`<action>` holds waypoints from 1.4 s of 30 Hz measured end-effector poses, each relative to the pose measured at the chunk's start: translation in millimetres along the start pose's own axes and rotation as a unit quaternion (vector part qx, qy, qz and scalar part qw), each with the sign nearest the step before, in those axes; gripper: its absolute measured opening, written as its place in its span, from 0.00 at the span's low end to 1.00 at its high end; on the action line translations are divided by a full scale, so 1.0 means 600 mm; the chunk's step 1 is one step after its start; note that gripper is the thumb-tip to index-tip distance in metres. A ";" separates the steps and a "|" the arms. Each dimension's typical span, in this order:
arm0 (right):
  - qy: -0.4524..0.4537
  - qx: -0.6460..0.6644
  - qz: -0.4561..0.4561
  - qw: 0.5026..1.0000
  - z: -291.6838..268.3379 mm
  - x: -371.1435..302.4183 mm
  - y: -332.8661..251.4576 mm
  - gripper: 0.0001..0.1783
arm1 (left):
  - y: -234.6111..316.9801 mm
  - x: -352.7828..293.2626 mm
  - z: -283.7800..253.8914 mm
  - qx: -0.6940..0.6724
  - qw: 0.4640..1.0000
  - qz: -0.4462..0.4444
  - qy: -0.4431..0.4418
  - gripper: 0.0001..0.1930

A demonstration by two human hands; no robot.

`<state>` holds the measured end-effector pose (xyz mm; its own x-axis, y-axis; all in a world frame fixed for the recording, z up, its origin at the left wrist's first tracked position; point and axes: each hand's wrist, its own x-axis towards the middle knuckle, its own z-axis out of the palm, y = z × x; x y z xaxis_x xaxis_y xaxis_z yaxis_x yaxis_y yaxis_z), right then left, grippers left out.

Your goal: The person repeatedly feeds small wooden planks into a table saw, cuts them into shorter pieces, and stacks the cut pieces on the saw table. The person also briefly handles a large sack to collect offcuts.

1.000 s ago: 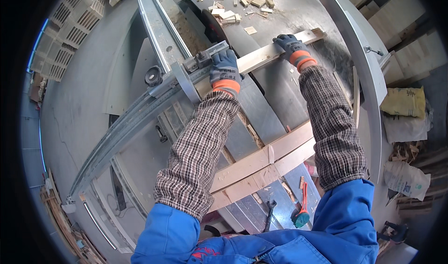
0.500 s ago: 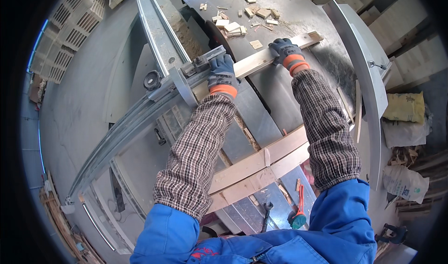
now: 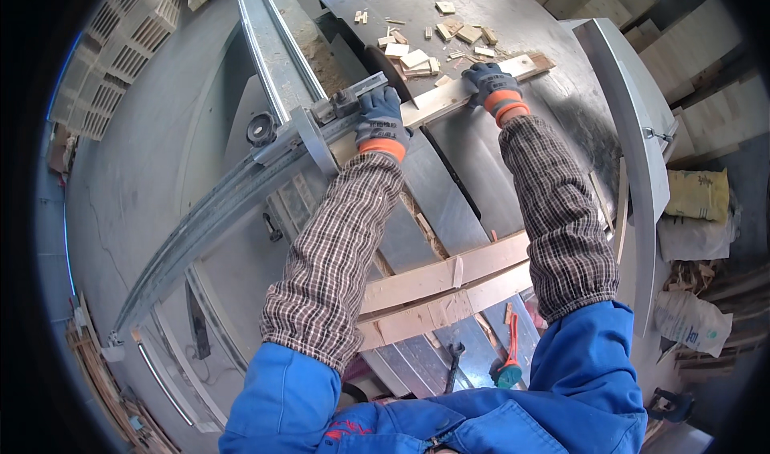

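A pale wooden board [image 3: 439, 101] lies slantwise across the grey metal saw table [image 3: 505, 149]. My left hand [image 3: 380, 115], in a blue-grey glove with an orange cuff, is closed over the board's left part, against a metal fence with a clamp-like block [image 3: 343, 103]. My right hand [image 3: 491, 85], gloved alike, grips the board further right, fingers over its far edge. Between my hands, nearer the left one, a dark round saw blade [image 3: 388, 70] stands upright and meets the board's far side. The undersides of both hands are hidden.
Several wood offcuts [image 3: 417, 58] lie beyond the board. A metal rail [image 3: 277, 45] runs away at the left. Two wooden strips [image 3: 449, 276] cross the near side, with a wrench [image 3: 455, 366] and a red-handled tool [image 3: 512, 350] nearer me. Sacks [image 3: 696, 195] stand at the right.
Both hands and the board have moved slightly away from me relative to the table, and the blade now overlaps the board's far edge. The view has shifted a little.
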<state>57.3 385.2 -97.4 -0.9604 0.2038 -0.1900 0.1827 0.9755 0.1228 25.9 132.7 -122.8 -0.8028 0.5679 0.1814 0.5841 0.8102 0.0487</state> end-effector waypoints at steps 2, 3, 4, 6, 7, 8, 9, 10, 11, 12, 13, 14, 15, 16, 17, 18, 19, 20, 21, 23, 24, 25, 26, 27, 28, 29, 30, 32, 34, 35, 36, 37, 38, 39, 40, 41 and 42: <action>0.015 0.001 -0.005 1.000 0.003 0.000 -0.002 0.40 | -0.001 0.000 0.003 -0.015 1.000 -0.006 -0.007 0.45; 0.023 0.001 -0.006 1.000 0.005 0.001 -0.001 0.40 | -0.002 0.002 0.006 -0.024 1.000 -0.007 -0.010 0.45; 0.021 -0.001 -0.008 1.000 0.005 0.003 -0.002 0.39 | -0.004 0.003 0.008 -0.011 1.000 -0.003 0.007 0.44; 0.019 -0.005 -0.012 1.000 0.010 0.007 0.003 0.38 | -0.003 0.002 0.009 -0.003 1.000 -0.005 0.013 0.44; 0.024 -0.004 -0.008 1.000 0.014 0.008 0.008 0.38 | 0.001 0.002 0.006 0.000 1.000 -0.005 0.016 0.44; 0.028 -0.003 -0.005 1.000 0.017 0.009 0.013 0.37 | 0.004 0.004 0.004 -0.002 1.000 -0.004 -0.001 0.44; 0.032 -0.001 -0.006 0.999 0.015 0.010 0.008 0.37 | 0.003 0.004 0.000 -0.002 1.000 -0.008 -0.020 0.44; 0.027 0.002 0.002 1.000 0.011 0.009 0.004 0.36 | 0.002 0.004 -0.006 -0.003 0.999 -0.011 -0.039 0.44; 0.022 0.006 0.012 1.000 0.008 0.007 0.003 0.36 | 0.001 0.004 -0.009 -0.012 0.999 -0.018 -0.033 0.45; 0.015 0.008 0.021 1.000 0.010 0.004 0.003 0.35 | 0.001 0.002 -0.008 -0.024 0.999 -0.025 -0.028 0.45; 0.020 0.002 0.017 1.000 0.012 -0.001 0.005 0.36 | 0.001 0.001 -0.007 -0.035 0.999 -0.032 -0.024 0.45; 0.024 -0.004 0.014 1.000 0.013 -0.010 0.012 0.36 | -0.001 0.002 -0.007 -0.043 0.998 -0.034 -0.032 0.45; 0.031 -0.009 0.008 0.999 0.009 -0.016 0.013 0.36 | -0.003 0.000 -0.006 -0.040 0.998 -0.036 -0.033 0.46; 0.020 0.002 0.011 1.000 0.007 -0.027 0.017 0.37 | -0.005 -0.002 -0.006 -0.038 0.998 -0.039 -0.035 0.46; 0.012 0.009 0.016 1.000 0.003 -0.035 0.020 0.38 | -0.008 -0.004 -0.006 -0.035 0.998 -0.041 -0.036 0.46; 0.014 0.013 0.016 1.000 0.008 -0.044 0.041 0.38 | -0.002 -0.003 -0.006 -0.030 0.998 -0.039 -0.033 0.46; 0.017 0.020 0.012 1.000 0.016 -0.052 0.059 0.39 | -0.002 -0.002 -0.006 -0.023 0.999 -0.038 -0.030 0.47; 0.022 0.023 -0.001 0.999 0.023 -0.060 0.077 0.39 | -0.001 0.000 -0.005 -0.016 0.999 -0.038 -0.026 0.47; 0.025 0.034 -0.019 0.999 0.031 -0.070 0.089 0.40 | -0.002 -0.001 -0.004 -0.010 0.999 -0.040 -0.027 0.47; 0.051 0.050 -0.036 0.997 0.051 -0.096 0.114 0.40 | 0.003 -0.001 -0.005 0.000 0.999 -0.038 -0.028 0.47; 0.069 0.050 -0.059 0.995 0.057 -0.108 0.120 0.40 | 0.004 -0.002 -0.005 0.003 0.999 -0.041 -0.034 0.47; 0.069 0.051 -0.065 0.994 0.060 -0.119 0.128 0.39 | 0.006 -0.001 -0.005 0.005 0.998 -0.044 -0.040 0.48; 0.069 0.052 -0.070 0.994 0.064 -0.129 0.135 0.38 | 0.008 0.000 -0.005 0.007 0.998 -0.046 -0.045 0.48; 0.070 0.055 -0.079 0.993 0.061 -0.136 0.127 0.37 | 0.003 0.000 0.000 0.013 0.998 -0.047 -0.041 0.47; 0.069 0.048 -0.077 0.993 0.059 -0.143 0.120 0.38 | -0.001 -0.001 0.004 0.018 0.998 -0.048 -0.037 0.47; 0.042 0.038 -0.070 0.996 0.056 -0.148 0.112 0.38 | -0.005 -0.003 0.009 0.023 0.998 -0.050 -0.033 0.47; 0.016 0.028 -0.059 0.998 0.053 -0.153 0.111 0.39 | -0.006 0.000 0.012 0.020 0.998 -0.050 -0.043 0.47; -0.018 0.006 -0.049 0.999 0.048 -0.161 0.104 0.40 | -0.011 0.003 0.018 0.013 0.997 -0.051 -0.063 0.46; -0.009 0.004 -0.051 0.999 0.062 -0.178 0.120 0.40 | 0.001 0.003 0.012 0.015 0.998 -0.032 -0.048 0.45; -0.005 0.003 -0.052 0.999 0.069 -0.188 0.129 0.41 | 0.007 0.003 0.009 0.015 0.999 -0.022 -0.041 0.44; -0.015 0.007 -0.055 0.998 0.063 -0.196 0.123 0.41 | 0.002 0.003 0.009 0.004 0.999 -0.020 -0.042 0.43; -0.018 0.006 -0.059 0.998 0.061 -0.204 0.115 0.41 | -0.005 0.001 0.008 -0.007 0.999 -0.017 -0.043 0.43; -0.021 0.005 -0.062 0.998 0.058 -0.214 0.107 0.40 | -0.010 0.001 0.007 -0.019 0.999 -0.013 -0.044 0.42; -0.024 0.003 -0.064 0.998 0.056 -0.225 0.103 0.40 | -0.011 0.000 0.005 0.001 0.999 -0.007 -0.048 0.41; -0.021 0.007 -0.064 0.998 0.053 -0.235 0.100 0.39 | -0.011 0.000 0.003 0.020 0.998 -0.002 -0.052 0.40; -0.014 0.017 -0.066 0.998 0.049 -0.246 0.099 0.40 | -0.011 0.000 0.002 0.039 0.998 0.004 -0.056 0.39; -0.007 0.026 -0.069 0.997 0.042 -0.258 0.095 0.40 | -0.011 -0.003 0.001 0.028 0.999 -0.012 -0.043 0.36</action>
<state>221.7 411.5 -85.8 -0.9744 0.0687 -0.2143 0.0607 0.9972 0.0434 23.5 126.2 -123.9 -0.8248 0.5574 0.0952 0.5596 0.8287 -0.0042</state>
